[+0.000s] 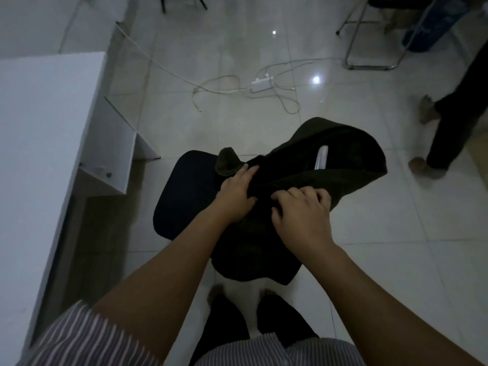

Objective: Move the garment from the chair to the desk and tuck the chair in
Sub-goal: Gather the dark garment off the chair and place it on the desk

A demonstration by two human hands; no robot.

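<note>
A dark olive garment [340,157] is draped over the back of a black chair [184,191] that stands on the floor to the right of the white desk [39,114]. My left hand [235,194] rests on the garment near its collar, fingers laid over the fabric. My right hand [301,210] has its fingers curled into the cloth just to the right. A silver part of the chair frame [321,161] shows through a fold. The chair's back is mostly hidden under the garment.
A white power strip [260,84] with loose cables lies on the tiled floor beyond the chair. Another person's legs [449,133] stand at the right. A metal-framed chair [369,48] is at the back right. My own feet [216,291] are just behind the chair.
</note>
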